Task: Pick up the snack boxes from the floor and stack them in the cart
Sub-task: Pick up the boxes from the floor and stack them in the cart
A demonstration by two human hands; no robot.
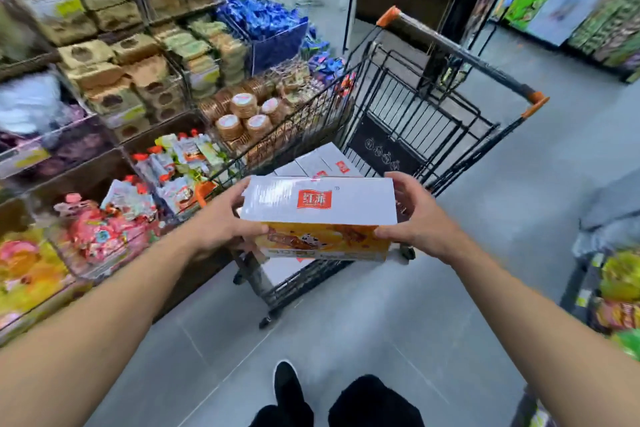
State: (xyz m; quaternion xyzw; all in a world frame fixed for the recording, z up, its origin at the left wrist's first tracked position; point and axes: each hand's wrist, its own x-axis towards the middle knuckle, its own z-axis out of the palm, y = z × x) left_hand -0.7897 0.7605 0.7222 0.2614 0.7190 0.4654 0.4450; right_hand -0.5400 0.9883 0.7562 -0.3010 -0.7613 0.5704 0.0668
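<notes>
— Gripping which item, and where?

— Left hand [227, 218] and right hand [417, 218] clasp the short ends of one snack box [318, 204], held above the near end of the shopping cart [433, 121].

— Orientation?

— Long axis runs left to right; white top with red logo faces up, orange printed side faces the camera.

— Anything obscured?

— White boxes [322, 161] stacked in the basket are partly hidden; shelf goods [114, 80] at left are blurred.

— Surroundings?

— Grey tiled floor [346, 322], shop aisle.
</notes>
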